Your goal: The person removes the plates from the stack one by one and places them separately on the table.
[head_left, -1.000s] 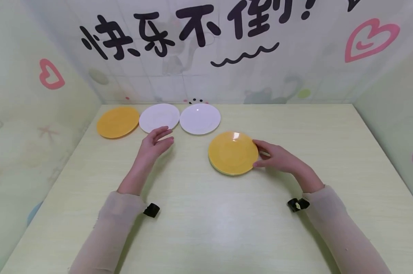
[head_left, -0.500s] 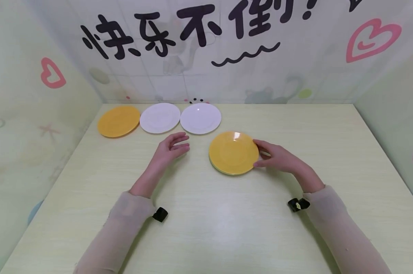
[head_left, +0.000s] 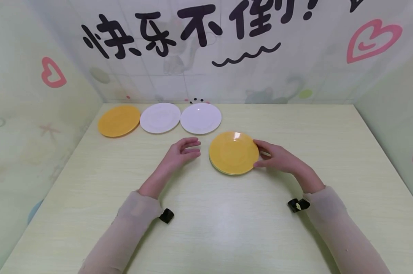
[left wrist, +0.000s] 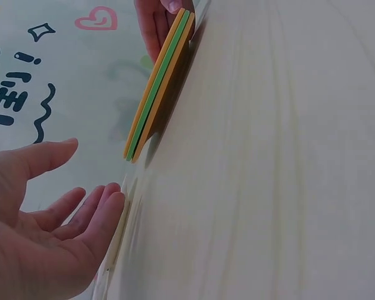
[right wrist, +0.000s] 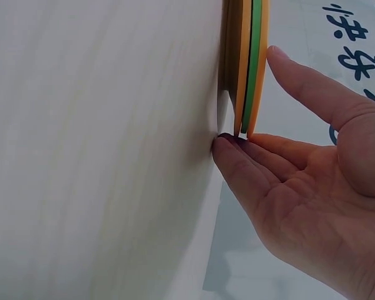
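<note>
A stack of plates sits on the table, a yellow plate on top. From the side, the left wrist view shows a green plate between two orange-yellow ones. My right hand holds the stack's right rim, its thumb against the top plate's edge and its fingers at the lower edge. To the left of the stack, my left hand hovers apart from it, thumb and fingers spread and holding nothing.
Along the table's back edge lie a yellow plate and two white plates, one in the middle and one at the right. Printed wall sheets enclose the table at the back and both sides.
My left hand has moved right and slightly toward me, from beside the middle white plate to near the stack's left side. My right hand and the stack have stayed put.
</note>
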Demonstrator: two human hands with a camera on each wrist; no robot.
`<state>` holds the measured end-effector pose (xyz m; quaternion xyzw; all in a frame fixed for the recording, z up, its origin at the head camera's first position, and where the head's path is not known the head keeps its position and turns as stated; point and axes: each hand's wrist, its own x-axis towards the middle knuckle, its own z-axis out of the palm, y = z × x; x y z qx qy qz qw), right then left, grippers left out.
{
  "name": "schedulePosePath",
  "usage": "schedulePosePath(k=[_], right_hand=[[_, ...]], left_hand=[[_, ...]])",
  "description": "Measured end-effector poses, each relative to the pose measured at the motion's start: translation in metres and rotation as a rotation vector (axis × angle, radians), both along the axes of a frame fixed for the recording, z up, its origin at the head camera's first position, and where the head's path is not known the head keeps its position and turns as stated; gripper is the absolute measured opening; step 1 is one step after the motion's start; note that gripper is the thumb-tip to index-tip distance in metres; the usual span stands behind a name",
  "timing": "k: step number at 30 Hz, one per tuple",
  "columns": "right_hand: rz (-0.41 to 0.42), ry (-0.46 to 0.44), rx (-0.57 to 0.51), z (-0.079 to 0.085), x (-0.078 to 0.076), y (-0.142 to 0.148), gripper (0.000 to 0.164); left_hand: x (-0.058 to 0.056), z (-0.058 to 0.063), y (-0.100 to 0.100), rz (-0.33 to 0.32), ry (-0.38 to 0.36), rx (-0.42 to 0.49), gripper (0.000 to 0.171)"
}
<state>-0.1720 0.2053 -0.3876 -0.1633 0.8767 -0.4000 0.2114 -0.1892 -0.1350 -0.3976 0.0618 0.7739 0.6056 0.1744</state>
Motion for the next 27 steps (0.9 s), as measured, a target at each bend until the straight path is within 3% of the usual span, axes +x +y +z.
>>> schedulePosePath(k=[9, 14, 21, 27], right_hand=[[0.005, 0.009, -0.003, -0.002, 0.001, 0.001, 0.084], [0.003, 0.007, -0.005, -0.002, 0.002, 0.001, 0.084], [0.005, 0.010, -0.009, -0.002, 0.002, 0.002, 0.083], [0.013, 0.017, -0.027, -0.005, 0.001, 0.002, 0.083]], left_hand=[[0.002, -0.004, 0.014, -0.063, -0.009, -0.027, 0.055], [-0.001, -0.005, 0.028, -0.102, -0.038, -0.096, 0.058], [-0.007, -0.007, 0.047, -0.058, -0.037, -0.216, 0.058], [-0.008, -0.004, 0.051, -0.033, -0.039, -0.276, 0.052]])
